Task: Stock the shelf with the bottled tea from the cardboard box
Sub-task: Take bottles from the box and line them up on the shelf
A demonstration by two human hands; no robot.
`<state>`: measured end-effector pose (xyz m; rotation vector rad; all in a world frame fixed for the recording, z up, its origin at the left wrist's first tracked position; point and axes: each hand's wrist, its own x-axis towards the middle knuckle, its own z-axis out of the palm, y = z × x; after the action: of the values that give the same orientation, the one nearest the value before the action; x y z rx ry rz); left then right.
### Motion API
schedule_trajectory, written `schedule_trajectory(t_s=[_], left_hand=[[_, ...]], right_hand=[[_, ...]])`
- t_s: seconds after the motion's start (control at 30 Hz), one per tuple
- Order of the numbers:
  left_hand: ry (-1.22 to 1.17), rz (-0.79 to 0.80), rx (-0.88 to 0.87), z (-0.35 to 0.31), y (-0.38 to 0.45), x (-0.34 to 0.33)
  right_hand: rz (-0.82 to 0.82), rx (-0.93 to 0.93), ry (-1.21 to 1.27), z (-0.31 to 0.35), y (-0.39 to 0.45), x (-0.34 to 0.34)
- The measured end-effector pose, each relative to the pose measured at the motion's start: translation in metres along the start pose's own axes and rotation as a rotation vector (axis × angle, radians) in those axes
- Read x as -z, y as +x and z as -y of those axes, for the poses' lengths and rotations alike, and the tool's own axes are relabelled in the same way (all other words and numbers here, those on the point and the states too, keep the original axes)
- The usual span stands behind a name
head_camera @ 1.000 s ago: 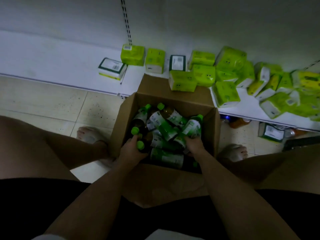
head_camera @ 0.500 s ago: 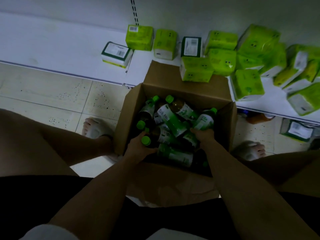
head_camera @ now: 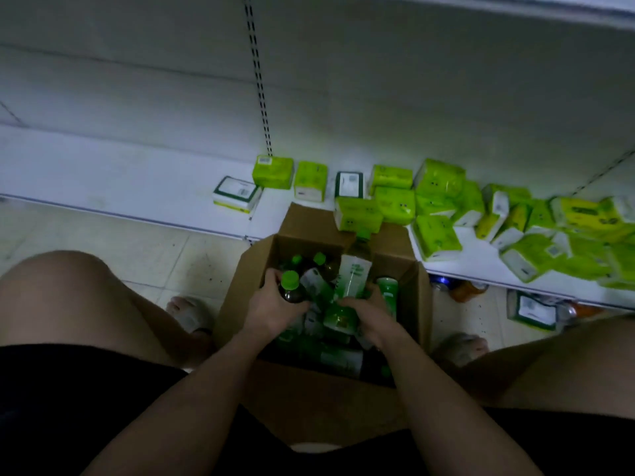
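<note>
bottles of tea (head_camera: 319,290) lie piled in the cardboard box (head_camera: 410,304) near the shelf (head_camera: 137,180); left hand (head_camera: 275,304) clasps a dark bottle (head_camera: 292,290) upright, right hand (head_camera: 371,317) clasps a tall bottle (head_camera: 354,273), probably to lift both out.

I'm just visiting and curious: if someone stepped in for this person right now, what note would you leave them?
Left hand: gripping a green-capped bottle by its neck, inside the cardboard box.
Right hand: holding a white-labelled bottle, raised above the rest.
Shelf: holds only green packs; no tea on it.
Left: place both bottles, then empty the box.
</note>
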<state>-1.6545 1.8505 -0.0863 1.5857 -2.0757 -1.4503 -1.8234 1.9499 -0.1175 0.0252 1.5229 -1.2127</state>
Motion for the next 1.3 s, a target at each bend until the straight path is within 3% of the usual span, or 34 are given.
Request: schedule_trajectory(t_s=[0.27,0.43,0.67,0.93,1.3], left_hand=[[-0.358,-0.248,-0.184,-0.066,-0.012,0.034],[-0.469,-0.267,-0.332,-0.091,-0.021,0.061],[-0.675,-0.322,-0.561,-0.181,-0.032,0.127],[-0.534,-0.347,-0.902,-0.302,-0.046,0.217],[-0.531,-0.403,-0.879,-0.392,-0.021,0.272]], right_hand=[[0.090,0.229,0.018,0.044,-0.048,-0.017],[0.138,0.311,0.139,0.065,-0.077,-0.023],[0.208,0.664,-0.024,0.145,-0.132,-0.051],[0.300,1.001,-0.039,0.279,-0.203,-0.083],[0.144,1.120,0.021,0.387,-0.204,-0.106]])
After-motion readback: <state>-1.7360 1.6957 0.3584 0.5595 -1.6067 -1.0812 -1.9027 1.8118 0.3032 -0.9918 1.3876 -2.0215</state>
